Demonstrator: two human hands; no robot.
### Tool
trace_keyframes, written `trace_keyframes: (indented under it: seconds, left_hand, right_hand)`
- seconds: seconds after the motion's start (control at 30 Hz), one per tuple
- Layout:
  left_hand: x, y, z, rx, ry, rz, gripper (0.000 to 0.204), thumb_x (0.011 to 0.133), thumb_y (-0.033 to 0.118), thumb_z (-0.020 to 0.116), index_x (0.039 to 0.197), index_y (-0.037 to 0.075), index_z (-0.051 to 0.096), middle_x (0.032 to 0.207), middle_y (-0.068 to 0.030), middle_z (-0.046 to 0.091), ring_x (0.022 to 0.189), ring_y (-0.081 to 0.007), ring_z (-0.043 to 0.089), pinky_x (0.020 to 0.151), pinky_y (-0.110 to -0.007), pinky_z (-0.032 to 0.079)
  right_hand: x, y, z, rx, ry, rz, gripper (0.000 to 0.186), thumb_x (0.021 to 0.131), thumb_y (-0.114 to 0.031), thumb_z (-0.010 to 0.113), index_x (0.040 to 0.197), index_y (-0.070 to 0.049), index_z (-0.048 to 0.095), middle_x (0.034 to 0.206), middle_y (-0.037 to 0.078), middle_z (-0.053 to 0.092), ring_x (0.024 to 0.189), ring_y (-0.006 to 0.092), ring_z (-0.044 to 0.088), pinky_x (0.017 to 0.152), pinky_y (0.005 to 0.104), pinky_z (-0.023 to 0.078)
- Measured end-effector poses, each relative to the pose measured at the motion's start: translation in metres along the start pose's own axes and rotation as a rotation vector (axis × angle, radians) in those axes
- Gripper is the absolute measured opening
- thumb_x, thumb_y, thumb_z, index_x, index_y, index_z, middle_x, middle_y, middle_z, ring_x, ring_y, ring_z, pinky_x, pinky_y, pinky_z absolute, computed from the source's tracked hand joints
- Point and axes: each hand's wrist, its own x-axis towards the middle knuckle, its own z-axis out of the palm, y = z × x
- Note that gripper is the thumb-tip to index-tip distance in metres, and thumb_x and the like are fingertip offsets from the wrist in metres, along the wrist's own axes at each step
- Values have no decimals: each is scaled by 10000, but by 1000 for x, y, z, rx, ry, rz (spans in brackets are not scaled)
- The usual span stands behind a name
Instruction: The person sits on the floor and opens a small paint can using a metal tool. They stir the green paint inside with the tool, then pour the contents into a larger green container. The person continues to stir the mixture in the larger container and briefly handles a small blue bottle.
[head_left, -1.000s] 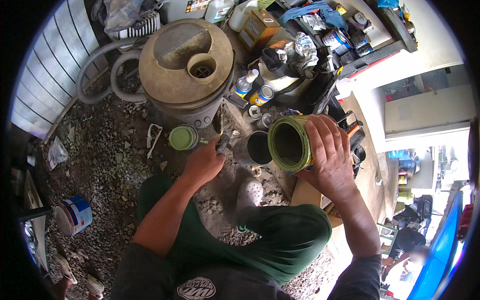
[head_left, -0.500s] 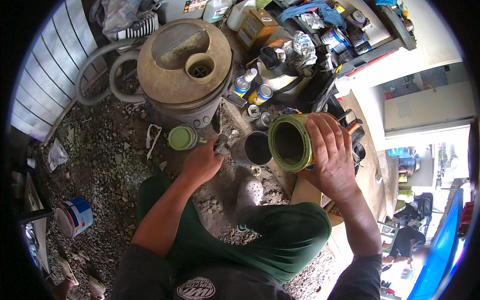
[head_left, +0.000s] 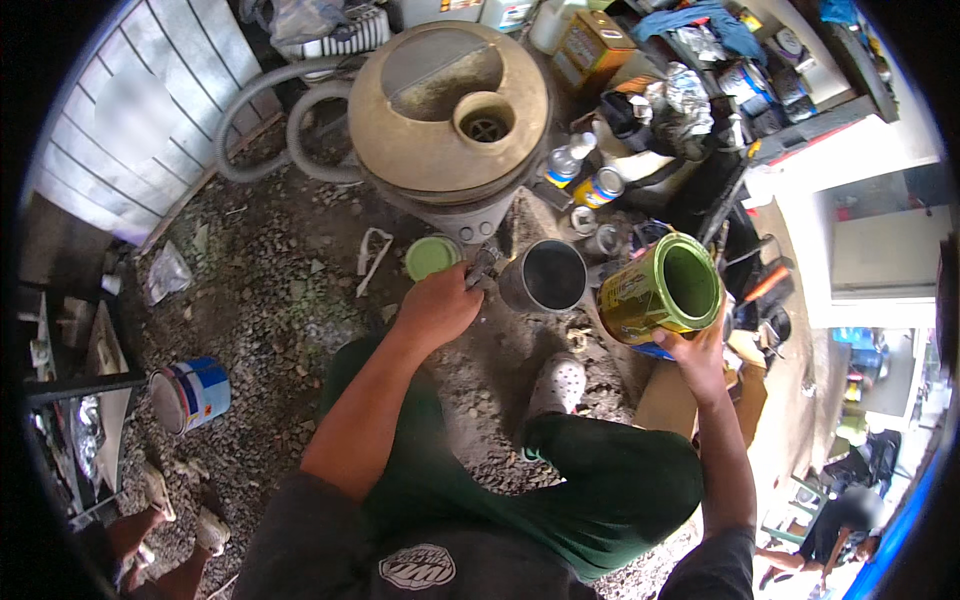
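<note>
My left hand (head_left: 440,305) is closed around the dark metal body of what looks like a spray gun (head_left: 483,267). Beside that hand, its grey cup (head_left: 550,275) has its open mouth facing up. My right hand (head_left: 700,350) grips a large paint can (head_left: 638,295), thumb at its lower side and some fingers hidden behind it. The can leans to the right, with green paint coating its rim and inside; its label is olive and yellow. A small tub of pale green paint (head_left: 432,258) sits on the ground just beyond my left hand.
A round, dusty drum (head_left: 430,200) with grey hoses (head_left: 235,130) stands ahead. Small cans and bottles (head_left: 600,187) cluster right of it, below a crowded shelf (head_left: 815,125). A blue-and-white can (head_left: 195,395) lies left on gravel. Other people are at lower left and far right.
The paint can has turned from facing the cup to facing right, and my right hand has moved from its top to its lower right side. The whole view has shifted.
</note>
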Motion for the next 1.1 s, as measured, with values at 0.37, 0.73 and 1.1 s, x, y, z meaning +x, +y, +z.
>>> trace_keyframes:
  seconds: [0.37,0.73,1.1]
  left_hand:
    - [-17,-46,3,139,150,-47,551,911,288,606,1404,44,583,1112,-283,712,1020,-452,693,895,-534,561]
    - [-17,-54,46,10,205,5,501,858,199,641,1288,-48,570,920,-261,702,904,-473,699,785,-570,564]
    - [-5,-79,26,227,54,-86,418,872,174,659,1259,21,621,1050,-204,720,1019,-404,704,813,-515,553]
  right_hand:
    - [41,292,122,-189,-71,189,988,742,-106,878,1542,-48,301,1496,171,454,1361,302,471,1130,450,410]
    - [22,323,150,-439,-182,128,964,810,-117,827,1594,-58,268,1555,178,409,1357,320,483,1102,477,433]
    - [-7,318,129,-425,-220,105,931,844,-138,802,1606,-63,272,1572,178,397,1336,338,513,1073,486,458]
